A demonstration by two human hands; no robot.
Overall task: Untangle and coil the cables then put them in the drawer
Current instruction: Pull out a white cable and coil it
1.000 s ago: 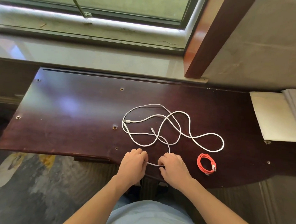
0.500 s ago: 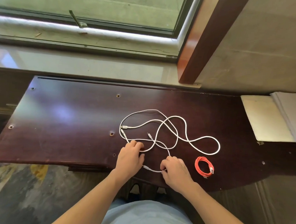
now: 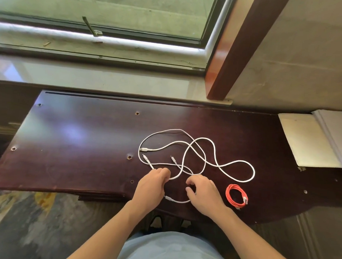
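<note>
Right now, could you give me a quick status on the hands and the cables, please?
Left hand and right hand gripping the tangled white cables. Orange cable coiled, lying apart. No drawer visible.

It looks like a room in a home or a hotel: a dark wooden desk stands under a window at 12 o'clock, with patterned carpet at 8 o'clock.

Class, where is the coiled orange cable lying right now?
The orange cable lies on the dark desk, just right of the right hand.
</note>
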